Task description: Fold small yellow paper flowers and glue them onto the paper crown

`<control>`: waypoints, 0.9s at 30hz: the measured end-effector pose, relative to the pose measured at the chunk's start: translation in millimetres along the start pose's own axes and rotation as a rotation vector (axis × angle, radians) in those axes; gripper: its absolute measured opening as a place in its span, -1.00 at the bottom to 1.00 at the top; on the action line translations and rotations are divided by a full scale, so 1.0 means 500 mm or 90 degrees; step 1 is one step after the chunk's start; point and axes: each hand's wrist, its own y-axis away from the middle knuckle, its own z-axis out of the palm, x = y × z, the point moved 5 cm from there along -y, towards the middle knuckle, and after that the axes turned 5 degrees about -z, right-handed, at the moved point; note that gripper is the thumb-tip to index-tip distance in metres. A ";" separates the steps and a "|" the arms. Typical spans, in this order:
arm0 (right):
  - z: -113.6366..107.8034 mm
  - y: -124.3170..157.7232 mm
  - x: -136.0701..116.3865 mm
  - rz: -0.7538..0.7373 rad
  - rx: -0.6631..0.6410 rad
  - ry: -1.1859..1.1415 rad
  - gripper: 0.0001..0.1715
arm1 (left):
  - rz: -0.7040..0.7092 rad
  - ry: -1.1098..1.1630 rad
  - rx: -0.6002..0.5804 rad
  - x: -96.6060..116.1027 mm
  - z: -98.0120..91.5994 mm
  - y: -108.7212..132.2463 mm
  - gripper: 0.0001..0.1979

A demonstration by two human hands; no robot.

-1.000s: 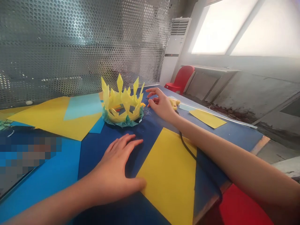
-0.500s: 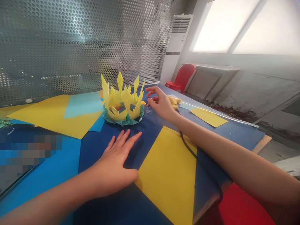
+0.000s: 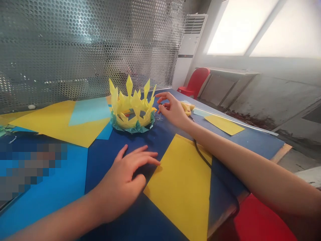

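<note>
A yellow paper crown [image 3: 135, 113] with tall diamond points and a crumpled green rim stands upright on the blue tabletop [image 3: 107, 167]. Just right of it hovers my right hand [image 3: 172, 108], fingers loosely curled and thumb apart, with nothing visible in it. Behind that hand lies a yellow tool [image 3: 187, 108], perhaps a glue gun, partly covered by the wrist; a black cord [image 3: 200, 154] runs from near it under my forearm. My left hand [image 3: 130, 174] is open, palm down, its fingertips reaching the left edge of a yellow paper sheet [image 3: 183, 184].
Yellow paper [image 3: 57, 124], light blue paper [image 3: 87, 110] and bright blue paper [image 3: 57, 180] cover the left side. A smaller yellow piece [image 3: 224, 125] lies at the right beside a long clear strip [image 3: 238, 120]. Perforated metal [image 3: 87, 50] borders the back; a red chair [image 3: 197, 80] stands beyond.
My left hand has turned rightward and drawn slightly back, its fingers swinging from below the crown toward the yellow sheet. My right hand and the crown stay in place.
</note>
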 end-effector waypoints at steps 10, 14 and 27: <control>0.008 0.003 -0.004 0.004 -0.024 -0.006 -0.63 | -0.035 -0.186 -0.068 -0.003 0.024 -0.005 -0.03; 0.006 0.004 -0.005 0.004 -0.023 -0.008 -0.64 | -0.037 -0.154 -0.071 0.000 0.018 -0.007 -0.15; -0.004 0.003 -0.013 -0.007 -0.006 0.000 -0.63 | -0.035 -0.103 -0.018 -0.012 -0.002 -0.015 -0.59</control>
